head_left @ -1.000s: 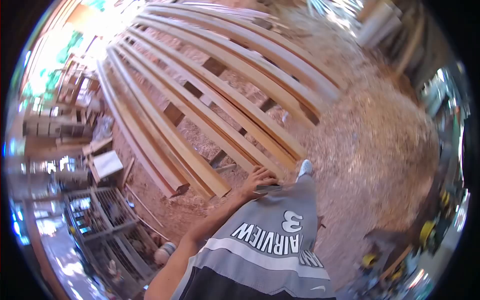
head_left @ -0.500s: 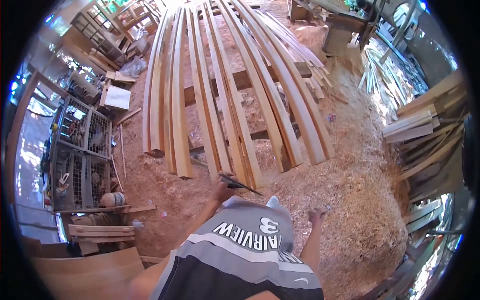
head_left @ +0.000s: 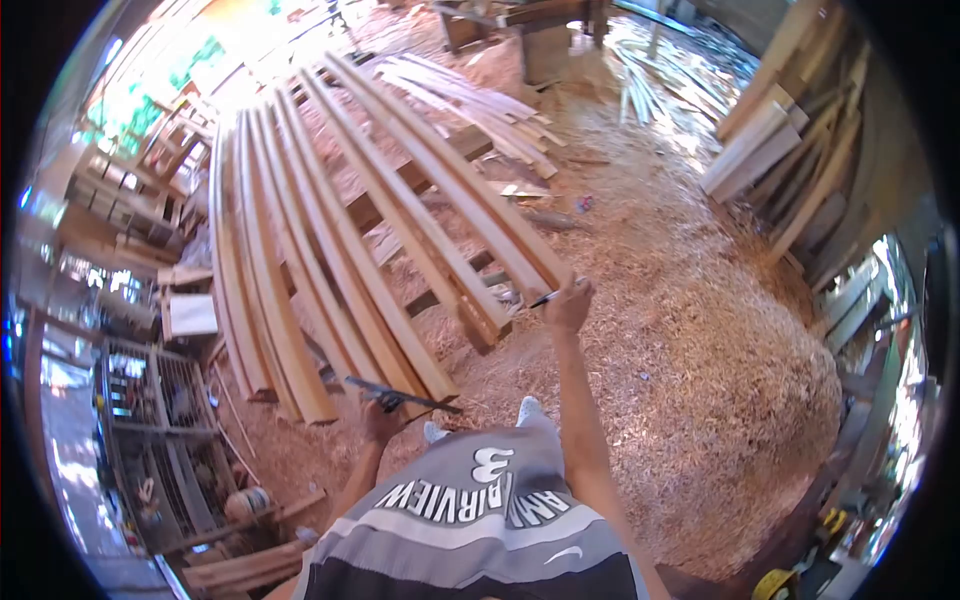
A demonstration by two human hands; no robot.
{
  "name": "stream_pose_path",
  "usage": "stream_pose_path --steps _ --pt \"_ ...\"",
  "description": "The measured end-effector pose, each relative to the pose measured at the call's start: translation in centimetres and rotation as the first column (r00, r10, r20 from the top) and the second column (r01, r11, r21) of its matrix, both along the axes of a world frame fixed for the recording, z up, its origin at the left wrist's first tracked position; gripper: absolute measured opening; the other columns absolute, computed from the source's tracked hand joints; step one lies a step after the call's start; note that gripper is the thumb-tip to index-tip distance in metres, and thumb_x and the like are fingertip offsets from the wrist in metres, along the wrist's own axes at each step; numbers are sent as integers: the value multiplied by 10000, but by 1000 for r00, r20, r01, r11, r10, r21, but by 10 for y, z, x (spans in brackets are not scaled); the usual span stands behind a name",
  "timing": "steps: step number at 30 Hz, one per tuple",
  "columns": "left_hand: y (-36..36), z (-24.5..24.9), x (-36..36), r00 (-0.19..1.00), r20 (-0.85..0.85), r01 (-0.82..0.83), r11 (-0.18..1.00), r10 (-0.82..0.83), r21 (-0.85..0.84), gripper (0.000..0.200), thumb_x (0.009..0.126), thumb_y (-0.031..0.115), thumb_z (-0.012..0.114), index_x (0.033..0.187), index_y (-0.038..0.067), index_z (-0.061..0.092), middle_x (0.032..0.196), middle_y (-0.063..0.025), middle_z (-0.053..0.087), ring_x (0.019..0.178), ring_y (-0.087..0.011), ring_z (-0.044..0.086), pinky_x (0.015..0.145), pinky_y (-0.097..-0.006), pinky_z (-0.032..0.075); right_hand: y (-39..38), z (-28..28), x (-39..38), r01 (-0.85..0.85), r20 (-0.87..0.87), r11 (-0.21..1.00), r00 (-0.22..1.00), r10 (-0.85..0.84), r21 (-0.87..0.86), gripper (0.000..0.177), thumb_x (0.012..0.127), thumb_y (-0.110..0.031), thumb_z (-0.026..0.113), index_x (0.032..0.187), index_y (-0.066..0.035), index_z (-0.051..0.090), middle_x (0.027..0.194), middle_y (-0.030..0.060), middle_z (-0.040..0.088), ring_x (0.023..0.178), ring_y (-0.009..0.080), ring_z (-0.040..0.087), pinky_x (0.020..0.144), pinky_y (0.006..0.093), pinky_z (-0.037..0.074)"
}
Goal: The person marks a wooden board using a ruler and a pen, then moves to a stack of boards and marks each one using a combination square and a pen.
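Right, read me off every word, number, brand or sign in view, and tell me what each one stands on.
"3", upside down in this view, on the gray jersey.
"AIRVIEW", also upside down, on the same jersey; a letter before it may be lost in the folds.
Beside it, a partly folded word that I cannot read whole.
A white swoosh mark, without words, near the dark panel.
Elsewhere, any markings are too small or blurred to read.
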State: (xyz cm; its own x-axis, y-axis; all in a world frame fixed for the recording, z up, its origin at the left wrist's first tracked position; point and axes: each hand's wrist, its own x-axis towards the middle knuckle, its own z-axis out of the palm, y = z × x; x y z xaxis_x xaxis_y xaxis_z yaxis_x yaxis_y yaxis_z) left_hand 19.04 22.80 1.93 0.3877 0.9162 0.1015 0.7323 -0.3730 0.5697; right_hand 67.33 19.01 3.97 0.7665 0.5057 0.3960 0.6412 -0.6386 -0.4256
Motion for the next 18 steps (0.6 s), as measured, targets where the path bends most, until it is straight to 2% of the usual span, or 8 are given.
stream_pose_path --steps 3,6,9,11,13,15,16,18 --pt "-2 31 11 999 0 43 984 -44 174 240 681 102 874 889 53 765 1091 -158 717 1040 -384 664 994 -489 501 5 8 5 35 -165 997 985 -45 -63 965 753 -609 837 1405 29 522 1378 325 561 1415 464 434 1154 542 396" --pt "-16 53 22 999 29 -36 978 30 204 219 682 84 860 872 49 759 1080 -163 714 1062 -381 654 1001 -482 488 12 6 9 -37 -58 998 998 33 -59 1050 714 -655 839 1442 21 500 1381 289 578 1438 436 424 1203 533 334" --pt "-14 48 17 995 -93 63 975 -44 214 225 676 65 850 878 48 753 1083 -159 714 1077 -380 643 985 -473 489 33 -1 20 -126 -150 966 984 93 -227 920 818 -534 811 1483 5 473 1393 259 585 1411 401 466 1199 500 342" --pt "-9 44 15 995 -105 15 987 2 160 268 663 60 855 905 48 740 1089 -159 709 1085 -384 633 959 -470 499 48 -8 21 -161 -189 922 977 98 -352 743 899 -340 748 1493 4 463 1397 224 596 1358 355 520 1176 466 366" --pt "-10 49 19 996 -87 26 989 -13 147 293 676 63 858 939 50 730 1078 -157 707 1071 -382 637 941 -465 504 50 5 16 -156 -233 921 970 73 -358 692 904 -265 716 1484 16 465 1394 219 596 1332 340 539 1155 457 386" --pt "-7 32 8 1000 9 22 969 -25 247 288 690 69 860 942 40 723 1064 -162 702 1053 -382 643 931 -463 508 50 11 13 -156 -273 920 960 55 -360 645 909 -191 684 1476 27 467 1391 214 596 1307 324 558 1134 448 405" --pt "-2 20 2 1000 8 24 969 -27 247 288 690 69 860 942 40 723 1064 -162 702 1053 -382 643 931 -463 508 49 11 12 -144 -219 926 973 69 -349 542 927 -176 644 1409 31 508 1296 199 619 1243 319 591 1068 449 451" --pt "2 8 -6 956 283 -68 996 81 -56 283 699 77 864 938 32 721 1054 -167 698 1035 -382 648 916 -461 513 48 12 12 -134 -165 931 983 81 -339 446 945 -161 604 1342 35 548 1201 185 642 1178 314 624 1002 450 497"
